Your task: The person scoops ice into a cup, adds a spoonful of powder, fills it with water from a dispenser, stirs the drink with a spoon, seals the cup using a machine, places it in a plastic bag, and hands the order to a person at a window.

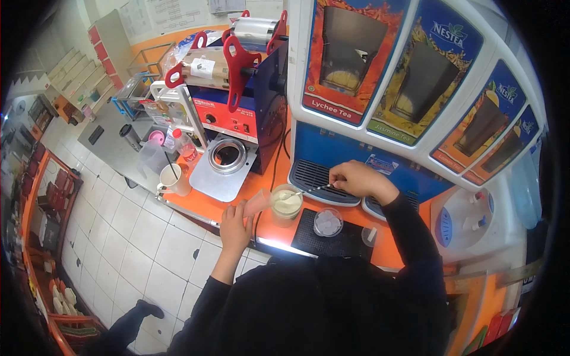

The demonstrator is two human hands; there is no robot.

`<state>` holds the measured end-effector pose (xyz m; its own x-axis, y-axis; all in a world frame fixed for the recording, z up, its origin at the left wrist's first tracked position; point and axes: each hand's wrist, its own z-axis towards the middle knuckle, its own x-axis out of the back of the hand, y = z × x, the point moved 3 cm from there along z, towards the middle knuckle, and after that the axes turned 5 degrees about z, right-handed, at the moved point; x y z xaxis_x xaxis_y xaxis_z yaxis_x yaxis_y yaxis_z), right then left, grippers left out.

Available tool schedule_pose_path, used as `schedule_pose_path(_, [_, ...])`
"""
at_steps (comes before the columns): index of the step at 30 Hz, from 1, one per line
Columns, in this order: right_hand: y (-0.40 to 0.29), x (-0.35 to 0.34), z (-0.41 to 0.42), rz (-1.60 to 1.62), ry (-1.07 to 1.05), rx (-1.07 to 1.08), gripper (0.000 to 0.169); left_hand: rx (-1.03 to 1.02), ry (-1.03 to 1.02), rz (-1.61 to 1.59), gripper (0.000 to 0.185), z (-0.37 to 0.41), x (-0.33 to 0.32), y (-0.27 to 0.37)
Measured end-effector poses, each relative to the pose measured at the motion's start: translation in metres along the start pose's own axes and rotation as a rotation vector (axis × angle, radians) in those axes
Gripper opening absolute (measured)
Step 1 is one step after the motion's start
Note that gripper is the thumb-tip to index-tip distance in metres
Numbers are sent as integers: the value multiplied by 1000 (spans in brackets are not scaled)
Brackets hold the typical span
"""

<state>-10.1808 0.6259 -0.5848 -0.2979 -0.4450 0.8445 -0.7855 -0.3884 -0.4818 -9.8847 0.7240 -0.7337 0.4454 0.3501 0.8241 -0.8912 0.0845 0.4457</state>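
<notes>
My left hand (pixel 235 226) grips a translucent pinkish cup (pixel 257 203), tilted with its mouth against the rim of a tub (pixel 286 219). Pale cream-coloured contents (pixel 288 204), perhaps powder, fill much of this tub. Between the fingertips of my right hand (pixel 354 179) is the end of a long, twisted-handle bar spoon (pixel 315 189), and its far end reaches into the pale contents. A clear plastic cup of ice (pixel 328 222) stands on a black bar mat (pixel 306 228) to the right. Beside it sits a small clear cup (pixel 368 236) with something white inside.
A cup sealing machine (pixel 227 115) and a white mug (pixel 175 180) stand left on the orange counter (pixel 266 236). Behind my right hand rises a Nestea drinks dispenser (pixel 374 133) with a drip tray (pixel 311 178). A white water dispenser (pixel 467 222) is at right. Another person's leg (pixel 129 325) shows lower left.
</notes>
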Motion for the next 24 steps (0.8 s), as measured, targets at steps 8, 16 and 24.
schedule_pose_path(8, [-80, -13, -10, -380, 266, 188, 10, -64, -15, -177, 44, 10, -8, 21])
schedule_pose_path(16, [-106, 2, -49, -592, 489, 243, 10, 61, -66, -605, 42, 1, -30, 11])
schedule_pose_path(24, [-53, -53, -6, -597, 365, 148, 12, 100, -24, -617, 42, -12, -44, 2])
